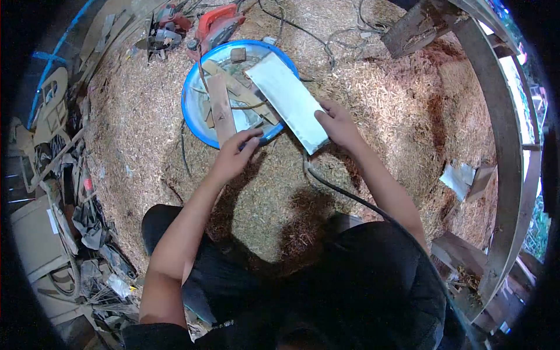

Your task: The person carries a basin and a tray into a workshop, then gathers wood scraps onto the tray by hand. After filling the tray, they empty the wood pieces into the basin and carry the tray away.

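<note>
My right hand (340, 125) grips a long white board (287, 100) near its lower right end, thumb on top and the other fingers out of sight at its edge. The board is tilted, its far end over a blue-rimmed basin (185, 105). My left hand (234, 154) is at the basin's near rim, thumb and forefinger apart. It overlaps the near end of a brown wooden plank (221, 105), which sticks out over the rim. Inside the basin lie lighter wood strips (248, 96) and a small wood block (238, 55).
Wood shavings (361, 76) cover the ground. Behind the basin are red power tools (217, 26). A dark cable (356, 198) passes over my right leg. Scrap wood and plastic (93, 227) are piled at left. A curved wooden frame (506, 134) stands at right, near a whitish scrap (457, 179).
</note>
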`<state>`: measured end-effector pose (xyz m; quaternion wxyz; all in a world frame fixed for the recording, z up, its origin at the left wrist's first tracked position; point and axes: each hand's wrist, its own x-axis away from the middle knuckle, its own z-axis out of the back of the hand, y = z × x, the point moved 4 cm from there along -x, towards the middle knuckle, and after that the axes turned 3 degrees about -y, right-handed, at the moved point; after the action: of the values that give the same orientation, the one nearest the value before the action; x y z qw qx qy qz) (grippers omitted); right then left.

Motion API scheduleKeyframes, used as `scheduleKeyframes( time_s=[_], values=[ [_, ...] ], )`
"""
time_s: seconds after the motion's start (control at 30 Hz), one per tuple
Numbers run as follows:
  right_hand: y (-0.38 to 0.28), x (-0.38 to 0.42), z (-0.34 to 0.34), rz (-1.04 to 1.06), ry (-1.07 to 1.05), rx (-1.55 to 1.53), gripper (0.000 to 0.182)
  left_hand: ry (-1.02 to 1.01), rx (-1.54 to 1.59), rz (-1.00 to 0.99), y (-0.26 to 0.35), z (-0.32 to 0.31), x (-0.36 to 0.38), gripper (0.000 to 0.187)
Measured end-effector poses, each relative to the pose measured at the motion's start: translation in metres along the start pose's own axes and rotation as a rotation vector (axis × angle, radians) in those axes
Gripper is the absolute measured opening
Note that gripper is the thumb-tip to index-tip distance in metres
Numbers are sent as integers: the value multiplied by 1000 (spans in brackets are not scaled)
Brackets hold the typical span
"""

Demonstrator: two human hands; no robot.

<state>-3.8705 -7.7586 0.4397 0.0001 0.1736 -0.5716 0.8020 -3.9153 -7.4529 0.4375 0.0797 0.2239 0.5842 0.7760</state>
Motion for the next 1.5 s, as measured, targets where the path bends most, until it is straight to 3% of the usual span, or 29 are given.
scheduleKeyframes(
  time_s=[0.07,0.13,0.2,0.27,0.33,0.5,0.6,0.67,0.73,0.77,0.8,0.87,0.93,1.0,1.1,1.23,1.33,1.4,1.43,1.5],
  values=[
    [-8,-7,-3,64,-17,-184,45,-10,40,-72,-7,-10,-12,39],
    [-18,-17,-2,28,-37,-213,46,-32,222,-46,9,-21,-17,46],
    [-21,-23,-6,-127,-48,-543,47,-36,304,-7,21,-28,-20,48],
    [-26,-24,-17,-119,-58,-661,47,-40,388,26,23,-34,-22,50],
    [-32,-25,-25,-70,-58,-466,48,38,409,30,14,-37,-27,47],
    [-7,-30,-55,-16,-148,-568,46,128,381,136,-25,-42,-29,37],
    [-3,-38,-60,62,-192,-10,53,146,347,70,-30,-40,-22,32],
    [5,-47,-70,114,-197,-45,54,164,328,162,-34,-31,-17,32],
    [3,-59,-79,126,-341,-227,56,224,265,202,-54,-16,-27,31],
    [1,-64,-75,71,-333,-25,56,259,274,216,-52,-7,-32,31],
    [0,-64,-74,78,-337,-28,56,293,282,227,-44,2,-36,32],
    [-7,-61,-70,170,-324,-56,57,295,363,233,-40,16,-43,32],
    [-3,-59,-59,253,-304,28,55,296,743,249,-64,23,-51,39],
    [1,-53,-50,216,-319,-80,52,223,651,165,-69,22,-54,46],
    [13,-36,-27,165,-284,-244,47,382,281,227,-65,16,-49,50],
    [16,-15,2,140,-130,-363,39,460,259,249,-70,10,-49,46],
    [20,-1,21,109,0,-404,35,510,39,212,-102,10,-59,41],
    [27,11,35,129,144,-472,32,693,-243,109,-73,-2,-53,41],
    [31,21,46,135,239,-375,30,680,-246,107,-60,-9,-51,41],
    [47,32,59,182,363,-391,28,624,-624,-104,-17,-32,-49,40]
  ],
)
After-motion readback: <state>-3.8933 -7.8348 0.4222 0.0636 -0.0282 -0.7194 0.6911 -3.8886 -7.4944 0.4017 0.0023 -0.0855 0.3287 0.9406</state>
